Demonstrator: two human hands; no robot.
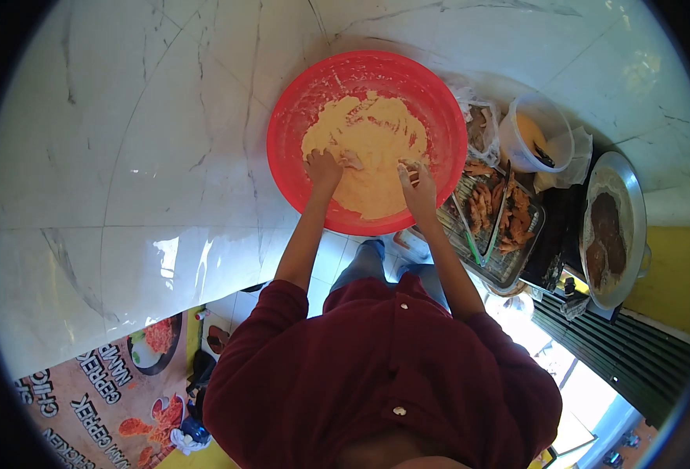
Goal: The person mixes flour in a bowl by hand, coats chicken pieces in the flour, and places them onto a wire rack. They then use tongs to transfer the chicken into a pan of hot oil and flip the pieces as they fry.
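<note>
Both my hands are down in the red bowl (282, 148), which sits on the white marble desk (126, 141) straight ahead of me. My left hand (324, 169) presses fingers-down into the yellow flour (372, 148), curled loosely with nothing solid that I can make out in it. My right hand (418, 181) rests apart from it on the flour's right side, fingers bent and coated; I cannot tell whether it pinches anything. The flour fills the bowl's middle and near side, with smears up the far wall. Just right of the bowl, touching its rim, stands a metal tray (509, 270) holding battered orange pieces (517, 215) and green tongs (465, 234). Beyond the tray lies a clear bag (479, 125), and beside that a white tub (544, 133) with yellow contents. Farther right a round metal pan (634, 195) holds dark brown pieces (604, 230). Nothing stands between my hands and the flour. My dark red sleeves (259, 328) are pushed up. Below the desk edge at left hangs a printed food banner (103, 391).
</note>
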